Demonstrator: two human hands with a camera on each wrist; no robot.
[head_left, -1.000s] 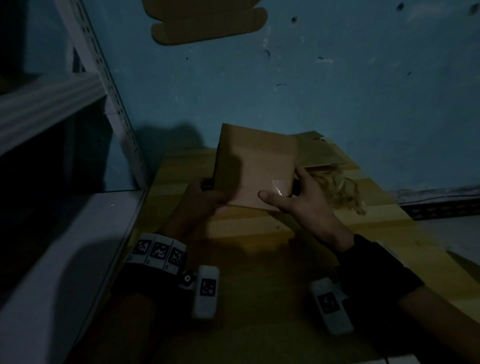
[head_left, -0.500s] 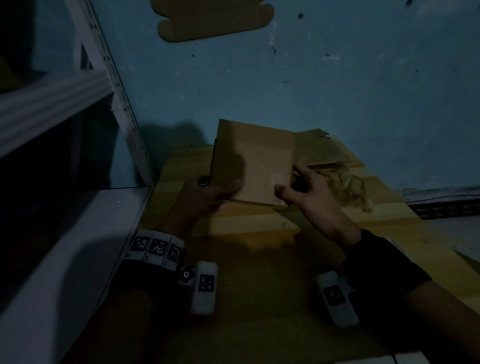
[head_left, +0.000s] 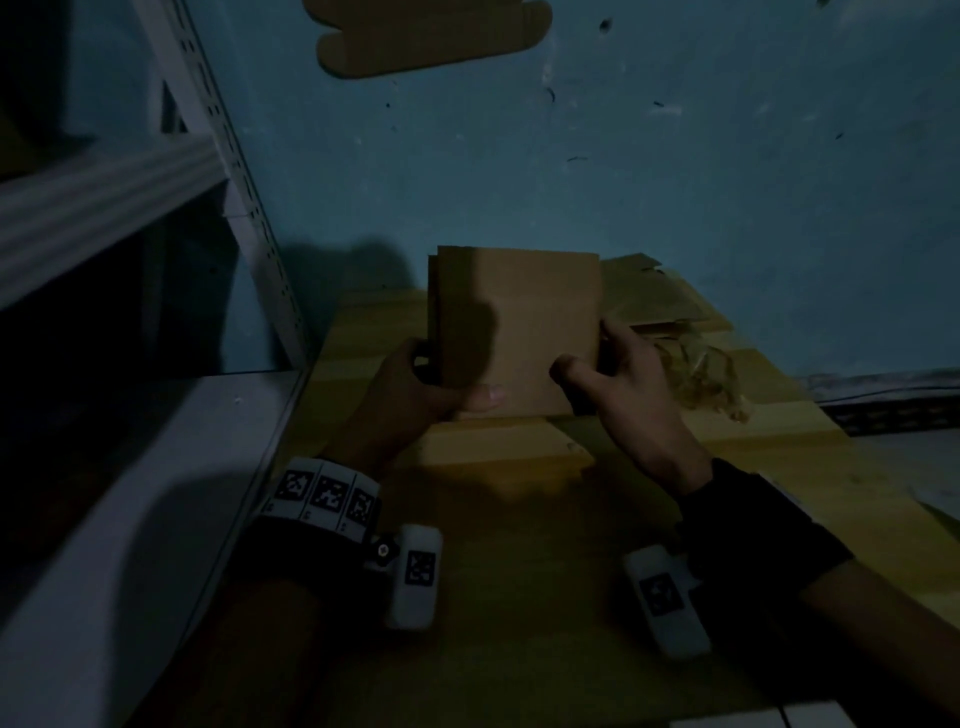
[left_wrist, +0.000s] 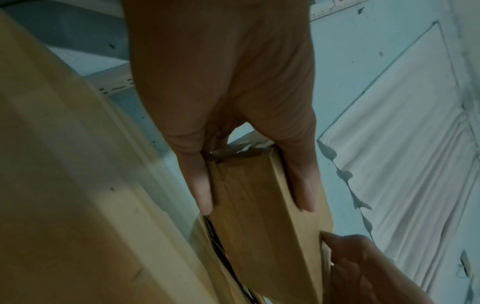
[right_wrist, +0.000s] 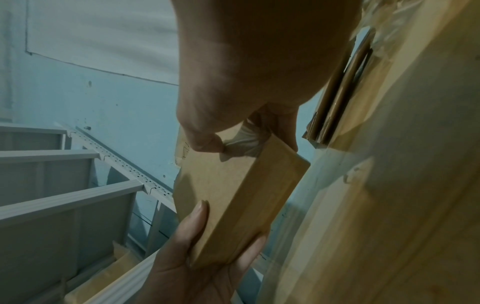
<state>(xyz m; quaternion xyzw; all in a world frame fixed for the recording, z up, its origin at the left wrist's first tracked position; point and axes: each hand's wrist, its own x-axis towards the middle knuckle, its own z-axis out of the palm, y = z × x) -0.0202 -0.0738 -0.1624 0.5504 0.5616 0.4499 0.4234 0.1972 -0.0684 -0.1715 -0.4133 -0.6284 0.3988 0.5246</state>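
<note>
I hold a flat brown cardboard box (head_left: 540, 322) upright above the wooden table (head_left: 519, 571). My left hand (head_left: 410, 384) grips its lower left corner, thumb on the front face and fingers behind. In the left wrist view, the thumb and fingers of the left hand (left_wrist: 221, 82) clamp the box (left_wrist: 259, 205) across its narrow side. My right hand (head_left: 618, 384) holds the lower right edge. In the right wrist view its thumb (right_wrist: 205, 142) presses on clear tape (right_wrist: 241, 144) at a corner of the box (right_wrist: 233, 195).
Flattened cardboard (head_left: 649, 296) and crumpled clear plastic (head_left: 701, 374) lie on the table behind my right hand. A white metal shelf rack (head_left: 104, 208) stands at the left. The blue wall is close behind, with a cardboard piece (head_left: 431, 36) on it.
The box has turned from tilted to square and upright. My right thumb has slid off the front face toward the lower right edge. My left hand keeps its grip.
</note>
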